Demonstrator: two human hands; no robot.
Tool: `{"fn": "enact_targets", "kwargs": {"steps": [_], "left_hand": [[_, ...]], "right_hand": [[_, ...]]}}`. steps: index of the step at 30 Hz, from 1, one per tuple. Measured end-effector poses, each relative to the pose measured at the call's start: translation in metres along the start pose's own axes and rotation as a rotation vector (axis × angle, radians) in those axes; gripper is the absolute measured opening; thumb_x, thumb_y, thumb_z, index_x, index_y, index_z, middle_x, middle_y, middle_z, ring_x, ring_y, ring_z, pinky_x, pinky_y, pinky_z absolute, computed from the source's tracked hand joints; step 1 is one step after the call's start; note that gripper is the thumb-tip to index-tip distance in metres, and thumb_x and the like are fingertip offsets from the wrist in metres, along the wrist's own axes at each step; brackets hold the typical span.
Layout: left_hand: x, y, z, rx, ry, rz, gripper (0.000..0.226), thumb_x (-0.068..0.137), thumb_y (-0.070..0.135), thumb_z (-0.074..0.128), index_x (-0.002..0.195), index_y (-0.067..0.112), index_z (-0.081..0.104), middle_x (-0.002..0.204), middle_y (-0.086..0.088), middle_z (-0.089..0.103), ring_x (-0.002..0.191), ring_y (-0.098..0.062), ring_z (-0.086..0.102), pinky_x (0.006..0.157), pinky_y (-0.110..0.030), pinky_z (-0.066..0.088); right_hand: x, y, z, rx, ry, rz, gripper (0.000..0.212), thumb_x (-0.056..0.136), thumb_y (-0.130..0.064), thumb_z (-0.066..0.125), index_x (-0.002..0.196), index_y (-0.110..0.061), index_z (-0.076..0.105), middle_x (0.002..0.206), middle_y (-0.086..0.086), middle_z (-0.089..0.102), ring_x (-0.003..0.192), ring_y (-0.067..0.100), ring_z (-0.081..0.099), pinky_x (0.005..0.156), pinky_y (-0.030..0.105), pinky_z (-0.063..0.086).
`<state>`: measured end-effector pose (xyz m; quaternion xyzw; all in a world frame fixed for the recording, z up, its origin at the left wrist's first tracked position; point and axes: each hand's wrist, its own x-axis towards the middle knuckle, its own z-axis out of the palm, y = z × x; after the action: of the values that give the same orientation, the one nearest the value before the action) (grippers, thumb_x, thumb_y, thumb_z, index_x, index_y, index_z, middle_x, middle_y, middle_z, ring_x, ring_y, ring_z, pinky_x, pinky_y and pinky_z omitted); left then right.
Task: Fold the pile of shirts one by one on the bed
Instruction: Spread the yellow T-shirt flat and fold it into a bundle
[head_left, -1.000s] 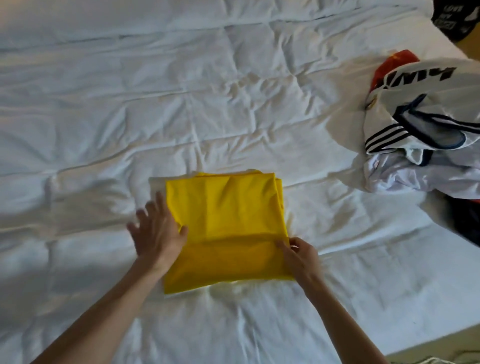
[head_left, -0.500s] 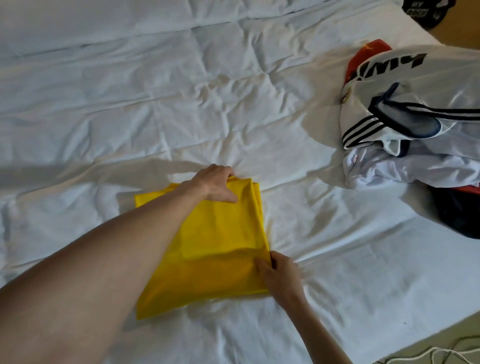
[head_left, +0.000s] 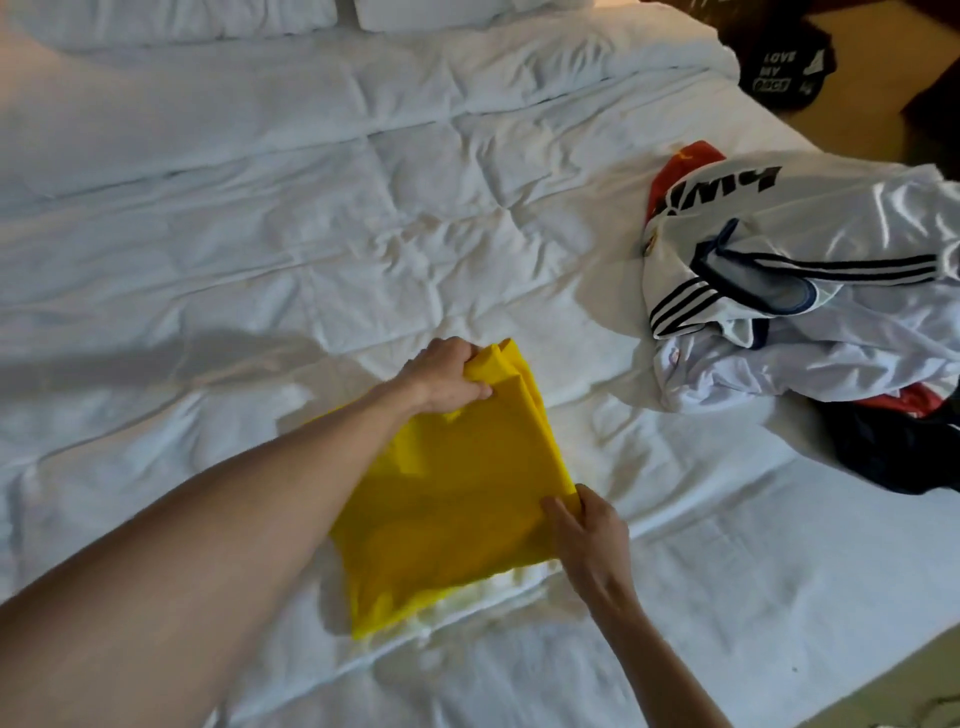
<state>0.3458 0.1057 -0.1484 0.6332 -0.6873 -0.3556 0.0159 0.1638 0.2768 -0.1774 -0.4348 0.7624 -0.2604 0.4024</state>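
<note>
A: Bed (head_left: 363, 218): white quilted cover, creased; wide bare cloth from 9 to 12 o'clock. Pile of shirts (head_left: 810, 312), glossy white with black stripes over red and navy, at 2 o'clock by the bed's right edge.

B: Yellow shirt (head_left: 457, 499), smooth folded rectangle, centre. Left hand (head_left: 447, 376) grips its far corner, fingers curled; right hand (head_left: 587, 535) pinches its near right edge.

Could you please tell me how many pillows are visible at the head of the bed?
2: one white fabric pillow at the top left, another white pillow beside it at top centre. Both are cut off by the frame; more may lie outside.
</note>
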Motion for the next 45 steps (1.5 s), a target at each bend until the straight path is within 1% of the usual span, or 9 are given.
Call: {"fn": "enact_targets", "kwargs": {"steps": [11, 16, 18, 20, 26, 32, 38, 41, 45], "left_hand": [[-0.058, 0.001, -0.097, -0.959, 0.289, 0.28, 0.018, 0.082, 0.003, 0.073, 0.095, 0.016, 0.071, 0.086, 0.008, 0.075, 0.087, -0.005, 0.068, 0.085, -0.022, 0.053], [-0.124, -0.096, -0.074, -1.165, 0.244, 0.402, 0.043, 0.058, 0.03, 0.08, 0.099, 0.017, 0.078, 0.122, -0.027, 0.061, 0.116, -0.034, 0.06, 0.098, -0.04, 0.051], [-0.145, -0.147, -0.051, -1.123, 0.288, 0.279, 0.024, 0.068, 0.008, 0.075, 0.089, 0.019, 0.079, 0.116, -0.018, 0.068, 0.119, -0.037, 0.059, 0.088, -0.03, 0.054], [-0.162, -0.207, -0.022, -0.9, 0.359, 0.057, 0.057, 0.069, -0.027, 0.053, 0.075, 0.024, 0.077, 0.102, 0.003, 0.074, 0.12, -0.039, 0.059, 0.081, -0.017, 0.053], [-0.207, -0.293, 0.021, -0.436, 0.489, -0.105, 0.072, 0.06, -0.026, 0.056, 0.068, 0.044, 0.072, 0.109, -0.002, 0.07, 0.106, -0.013, 0.062, 0.096, -0.009, 0.038], [-0.248, -0.329, 0.012, -0.432, 0.881, -0.352, 0.047, 0.077, -0.022, 0.055, 0.104, 0.011, 0.075, 0.117, -0.012, 0.069, 0.109, -0.025, 0.063, 0.092, -0.015, 0.044], [-0.289, -0.29, 0.069, -0.52, 1.035, -0.641, 0.028, 0.089, 0.027, 0.061, 0.107, 0.008, 0.073, 0.099, -0.015, 0.074, 0.09, -0.03, 0.067, 0.077, -0.032, 0.045], [-0.293, -0.265, 0.089, -0.599, 0.975, -0.752, 0.021, 0.092, 0.028, 0.068, 0.094, 0.007, 0.071, 0.083, -0.014, 0.07, 0.081, -0.033, 0.064, 0.07, -0.031, 0.035], [-0.297, -0.253, 0.094, -0.611, 1.009, -0.834, 0.025, 0.092, 0.031, 0.069, 0.094, 0.007, 0.072, 0.08, -0.011, 0.067, 0.081, -0.033, 0.062, 0.069, -0.031, 0.033]], "right_hand": [[-0.044, -0.142, -0.034, 0.011, 0.235, -0.497, 0.016, 0.073, -0.035, 0.063, 0.069, -0.02, 0.057, 0.051, -0.006, 0.053, 0.047, 0.01, 0.048, 0.045, 0.024, 0.037], [-0.098, -0.127, 0.041, -0.091, 0.178, -0.649, 0.015, 0.072, -0.032, 0.069, 0.076, -0.021, 0.059, 0.066, -0.005, 0.057, 0.059, 0.017, 0.05, 0.054, 0.03, 0.038], [-0.117, -0.107, 0.078, -0.204, 0.05, -0.647, 0.017, 0.075, -0.037, 0.061, 0.078, -0.022, 0.056, 0.073, -0.004, 0.06, 0.064, 0.021, 0.054, 0.053, 0.031, 0.037], [-0.135, -0.079, 0.116, -0.354, -0.118, -0.567, 0.019, 0.078, -0.039, 0.055, 0.087, -0.022, 0.058, 0.084, -0.001, 0.064, 0.074, 0.026, 0.06, 0.055, 0.031, 0.037], [-0.184, -0.042, 0.191, -0.62, -0.351, -0.571, 0.018, 0.062, -0.039, 0.056, 0.076, -0.028, 0.056, 0.064, -0.011, 0.058, 0.05, 0.01, 0.059, 0.038, 0.024, 0.036], [-0.221, -0.079, 0.233, -0.336, -0.827, -0.508, 0.031, 0.092, -0.026, 0.054, 0.122, -0.02, 0.058, 0.123, 0.005, 0.063, 0.112, 0.027, 0.057, 0.092, 0.036, 0.046], [-0.123, -0.062, 0.181, -0.476, -0.017, -0.416, 0.051, 0.084, -0.032, 0.07, 0.129, -0.01, 0.056, 0.129, 0.011, 0.056, 0.117, 0.035, 0.05, 0.094, 0.044, 0.044], [-0.092, -0.058, 0.161, -0.698, -0.114, -0.127, 0.058, 0.089, -0.048, 0.065, 0.132, -0.012, 0.053, 0.128, 0.012, 0.057, 0.117, 0.036, 0.051, 0.084, 0.042, 0.042], [-0.085, -0.059, 0.161, -0.692, -0.113, -0.187, 0.024, 0.097, -0.03, 0.057, 0.108, -0.013, 0.069, 0.106, 0.011, 0.068, 0.098, 0.034, 0.059, 0.068, 0.034, 0.037]]}}
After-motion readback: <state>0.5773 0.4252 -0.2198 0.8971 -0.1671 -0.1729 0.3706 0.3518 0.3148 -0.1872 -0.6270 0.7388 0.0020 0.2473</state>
